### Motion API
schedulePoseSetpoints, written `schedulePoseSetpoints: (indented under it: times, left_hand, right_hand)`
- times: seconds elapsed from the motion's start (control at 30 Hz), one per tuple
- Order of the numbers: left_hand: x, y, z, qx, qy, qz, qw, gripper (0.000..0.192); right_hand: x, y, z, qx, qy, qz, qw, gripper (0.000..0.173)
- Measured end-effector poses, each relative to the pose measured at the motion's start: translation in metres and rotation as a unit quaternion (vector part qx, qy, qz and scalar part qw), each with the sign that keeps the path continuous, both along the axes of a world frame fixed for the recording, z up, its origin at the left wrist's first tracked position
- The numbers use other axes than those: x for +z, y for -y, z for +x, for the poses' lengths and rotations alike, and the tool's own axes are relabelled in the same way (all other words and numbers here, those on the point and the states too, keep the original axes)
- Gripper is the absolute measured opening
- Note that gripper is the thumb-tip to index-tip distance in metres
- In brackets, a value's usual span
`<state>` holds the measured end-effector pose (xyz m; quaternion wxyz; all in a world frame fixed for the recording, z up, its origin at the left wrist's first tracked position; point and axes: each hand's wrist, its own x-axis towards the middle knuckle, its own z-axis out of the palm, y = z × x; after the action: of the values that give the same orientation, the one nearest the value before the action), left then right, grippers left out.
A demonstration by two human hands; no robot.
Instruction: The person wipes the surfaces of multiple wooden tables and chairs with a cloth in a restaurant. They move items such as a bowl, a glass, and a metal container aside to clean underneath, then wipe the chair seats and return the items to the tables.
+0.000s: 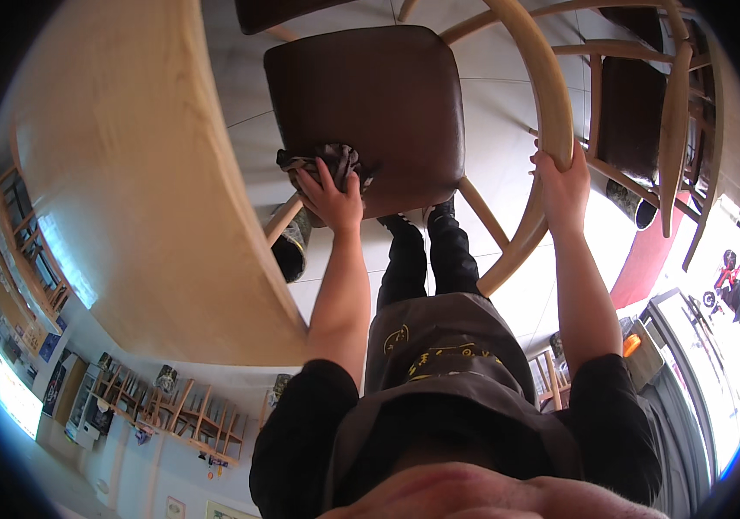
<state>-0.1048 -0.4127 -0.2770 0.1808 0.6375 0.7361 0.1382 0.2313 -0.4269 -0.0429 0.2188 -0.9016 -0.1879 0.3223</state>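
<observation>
A wooden chair with a dark brown padded seat [370, 104] stands before me, its curved wooden backrest rail [548, 71] on the right. My left hand [334, 198] presses a crumpled dark cloth [341, 159] against the near left corner of the seat, fingers spread over it. My right hand [565, 188] is wrapped around the backrest rail. Part of the cloth is hidden beneath my left fingers. Below the seat, my legs in black trousers [451, 253] show on the tiled floor, and I wear a dark apron [441, 350] with yellow print.
A light wooden tabletop [130, 162] runs close along the left of the chair. Another wooden chair with a dark seat [633, 117] stands at the right, near a second table edge [727, 130]. A dark cylindrical bin [292, 250] sits on the floor under the left table's edge. A red mat [652, 253] lies near the bright doorway.
</observation>
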Motion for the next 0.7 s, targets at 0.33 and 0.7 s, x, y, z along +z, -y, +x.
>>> schedulePoseSetpoints:
  times: [0.33,0.7]
  left_hand:
    - [-0.041,-0.237,0.125,-0.205,-0.114,0.159,0.959,0.058]
    - [0.013,0.032,0.104,-0.579,0.142,-0.07,0.8,0.057]
  right_hand:
    - [-0.005,0.004,0.003,0.008,-0.021,0.073,0.997,0.059]
    - [0.005,-0.002,0.0,0.01,-0.066,0.078,0.995,0.054]
